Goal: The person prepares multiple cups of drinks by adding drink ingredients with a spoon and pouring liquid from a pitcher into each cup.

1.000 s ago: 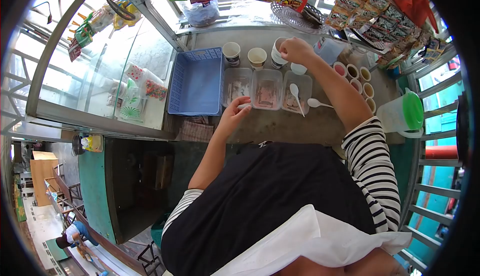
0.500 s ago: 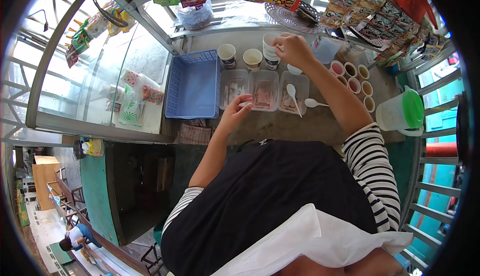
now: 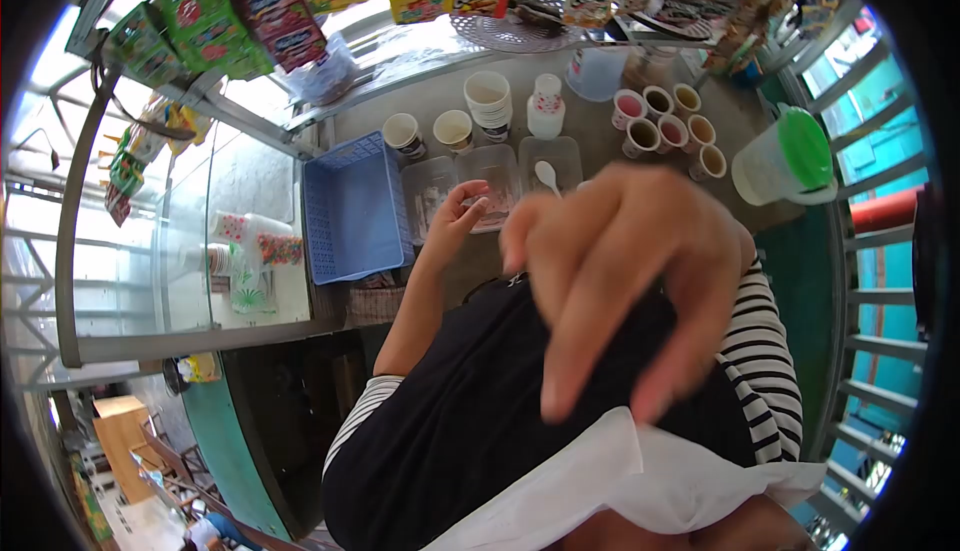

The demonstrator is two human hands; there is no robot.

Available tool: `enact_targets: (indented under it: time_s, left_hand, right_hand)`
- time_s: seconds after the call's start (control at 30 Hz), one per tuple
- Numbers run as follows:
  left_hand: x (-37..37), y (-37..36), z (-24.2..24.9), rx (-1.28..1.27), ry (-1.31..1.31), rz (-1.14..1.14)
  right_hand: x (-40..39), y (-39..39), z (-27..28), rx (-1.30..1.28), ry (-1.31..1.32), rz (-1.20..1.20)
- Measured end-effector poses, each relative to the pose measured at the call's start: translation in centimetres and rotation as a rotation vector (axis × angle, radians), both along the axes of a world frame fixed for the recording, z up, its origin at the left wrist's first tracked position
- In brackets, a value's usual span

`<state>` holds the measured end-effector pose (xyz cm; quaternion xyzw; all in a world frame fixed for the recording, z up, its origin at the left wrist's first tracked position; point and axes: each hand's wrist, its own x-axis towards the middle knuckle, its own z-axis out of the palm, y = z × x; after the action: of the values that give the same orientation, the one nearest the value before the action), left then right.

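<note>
The left hand (image 3: 462,213) rests its loose fingers on the middle clear tub (image 3: 490,183) on the surface (image 3: 600,166). The right hand (image 3: 625,271) hangs blurred, empty, fingers spread. The 7 small cups (image 3: 665,131) look filled; the cup stack (image 3: 488,101) stands unused.

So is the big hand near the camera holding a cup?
No, the right hand is raised close to the camera with its fingers spread and nothing in it; the stack of white paper cups stands on the counter.

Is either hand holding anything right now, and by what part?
Nothing is held. The right hand is raised close to the camera, blurred, fingers spread and empty. The left hand rests its fingers on the near rim of the middle clear container, without gripping.
</note>
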<state>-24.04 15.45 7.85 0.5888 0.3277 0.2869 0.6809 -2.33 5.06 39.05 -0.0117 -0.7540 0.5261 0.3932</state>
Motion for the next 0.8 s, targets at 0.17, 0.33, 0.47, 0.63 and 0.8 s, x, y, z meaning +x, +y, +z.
enact_targets:
  time_s: [0.17,0.33,0.47,0.63,0.8]
  left_hand:
    - [0.2,-0.4,0.9,-0.12,-0.05,-0.002]
    - [-1.4,-0.8,-0.8,-0.079,0.034,0.063]
    - [-3.0,-1.8,-1.9,-0.171,-0.043,0.102]
    - [-4.2,-2.9,-2.3,-0.066,-0.013,0.181]
    - [-5.2,-3.6,-2.2,-0.053,0.012,0.223]
  right_hand:
    - [-1.7,-1.9,0.5,-0.097,0.133,0.2]
    - [-2.1,-2.0,0.5,-0.077,0.089,0.051]
    - [-3.4,-1.0,0.2,-0.382,0.264,0.136]
    - [-7.5,0.1,-2.3,0.093,0.744,0.218]
    - [-6.5,-1.0,-1.3,-0.392,0.601,-0.055]
